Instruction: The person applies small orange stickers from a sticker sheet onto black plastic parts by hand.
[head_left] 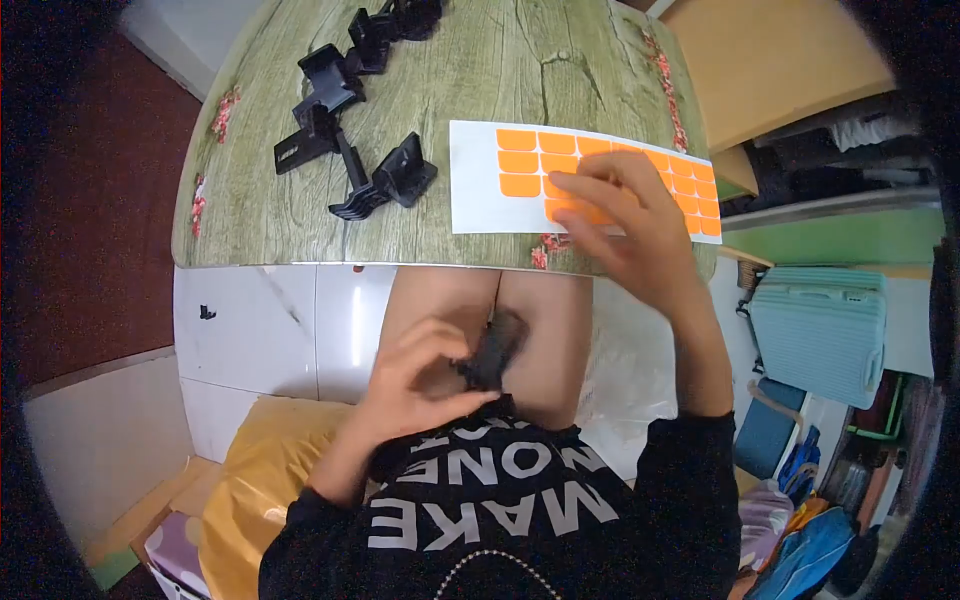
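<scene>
In my left hand (pixel 415 385), held low over my lap, is a black plastic piece (pixel 497 350), blurred by motion. The fingers and thumb curl around its near side. My right hand (pixel 635 220) hovers above a white sheet of orange stickers (pixel 480 205) on the table's near edge. Its thumb and forefinger are apart, and no sticker shows between them. Rounded orange stickers (pixel 518 162) fill rows on the sheet, with bare white backing at its left and lower left. My right hand covers part of the middle rows.
Several black plastic holders (pixel 330 80) lie in a chain on the wood-patterned table (pixel 490 60), left of the sheet. A small black piece (pixel 207 312) lies on the white floor. A yellow bag (pixel 260 470) is at lower left; a mint suitcase (pixel 820 330) stands at right.
</scene>
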